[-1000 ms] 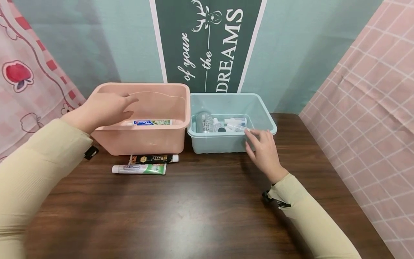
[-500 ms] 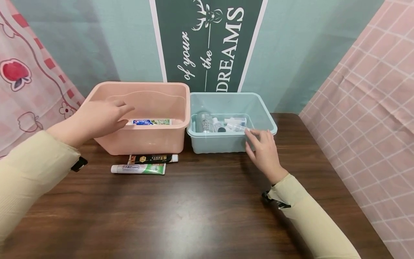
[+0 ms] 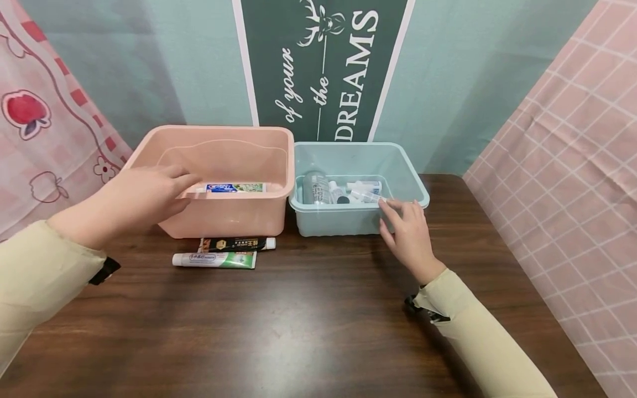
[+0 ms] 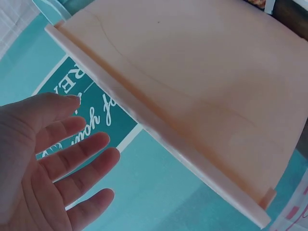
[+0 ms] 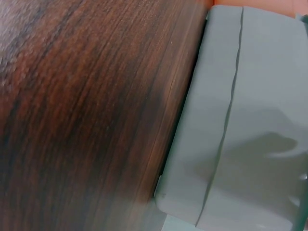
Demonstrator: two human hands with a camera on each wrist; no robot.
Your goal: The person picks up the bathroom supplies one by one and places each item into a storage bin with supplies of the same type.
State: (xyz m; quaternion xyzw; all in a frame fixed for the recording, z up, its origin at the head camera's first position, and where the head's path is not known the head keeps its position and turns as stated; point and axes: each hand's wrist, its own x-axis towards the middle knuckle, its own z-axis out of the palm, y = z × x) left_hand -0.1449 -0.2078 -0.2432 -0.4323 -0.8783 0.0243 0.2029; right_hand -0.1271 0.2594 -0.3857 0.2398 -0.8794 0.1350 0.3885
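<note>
My left hand (image 3: 144, 199) hovers at the front left of the pink bin (image 3: 229, 218), its fingers spread and holding nothing in the left wrist view, apart from the bin wall. Inside that bin lies a blue-and-green toothpaste box or tube (image 3: 235, 188), partly hidden by the front rim. My right hand (image 3: 409, 237) is at the front right rim of the light blue bin (image 3: 338, 221), fingers loosely bent, fingertips at the rim. That bin holds a clear bottle (image 3: 315, 188) and several small white tubes or bottles (image 3: 365, 188). The right wrist view shows only the hand's shadow on the bin.
A black toothpaste tube (image 3: 239, 244) and a white-green toothpaste tube (image 3: 215, 260) lie before the pink bin on the dark wooden table (image 3: 278, 326). A green curtain (image 3: 199, 66) hangs behind; a pink checked cloth (image 3: 562, 182) hangs at the right.
My left hand has drawn back from over the pink bin, moving left and towards me. The right hand stays at the blue bin's rim. Both bins and the tubes keep their places.
</note>
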